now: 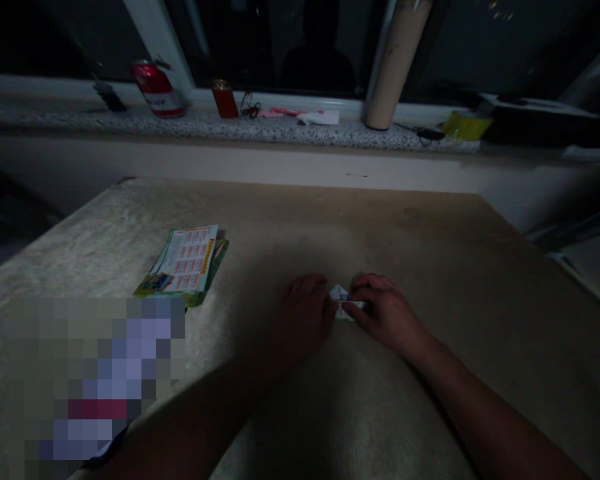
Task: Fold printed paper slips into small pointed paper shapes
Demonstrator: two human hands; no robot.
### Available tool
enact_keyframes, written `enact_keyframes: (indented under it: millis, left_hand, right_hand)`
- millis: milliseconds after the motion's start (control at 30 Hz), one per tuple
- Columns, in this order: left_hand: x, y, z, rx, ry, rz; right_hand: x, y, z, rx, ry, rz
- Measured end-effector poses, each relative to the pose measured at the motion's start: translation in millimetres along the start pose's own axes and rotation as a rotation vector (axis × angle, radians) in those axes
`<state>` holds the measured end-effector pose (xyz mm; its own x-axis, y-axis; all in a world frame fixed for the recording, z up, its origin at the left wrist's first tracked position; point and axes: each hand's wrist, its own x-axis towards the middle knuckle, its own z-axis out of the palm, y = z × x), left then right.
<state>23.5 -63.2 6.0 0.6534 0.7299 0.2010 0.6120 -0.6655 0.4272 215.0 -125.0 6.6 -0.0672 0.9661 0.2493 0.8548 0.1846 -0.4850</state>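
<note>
A small folded piece of white printed paper (pixel 344 301) lies on the beige table (pixel 430 253) between my two hands. My left hand (pixel 305 313) rests on the table with its fingers curled against the paper's left edge. My right hand (pixel 385 310) pinches the paper's right side with thumb and fingers. Most of the paper is hidden under my fingers. The scene is dim.
A stack of green and white printed leaflets (pixel 185 263) lies to the left on the table. On the stone windowsill (pixel 280 130) behind stand a red can (pixel 156 88), a small red container (pixel 224 99), a cardboard tube (pixel 395 63) and yellow tape (pixel 461 124).
</note>
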Motion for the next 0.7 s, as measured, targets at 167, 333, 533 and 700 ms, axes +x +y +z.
enact_keyframes:
  millis: [167, 333, 533, 700]
  left_hand:
    - [-1.1, -0.7, 0.7, 0.021, 0.000, 0.009]
    - [-0.4, 0.9, 0.9, 0.061, 0.001, 0.010]
    - [2.5, 4.0, 0.2, 0.082, -0.001, -0.013]
    - [3.0, 2.9, -0.5, 0.097, 0.015, -0.022]
  right_hand:
    - [0.1, -1.5, 1.6, -0.024, -0.005, 0.035]
    - [1.2, -3.2, 0.4, -0.027, -0.026, 0.058]
    - [1.4, -3.4, 1.3, -0.021, -0.023, 0.069]
    - [2.1, -6.8, 0.7, -0.037, -0.011, 0.086]
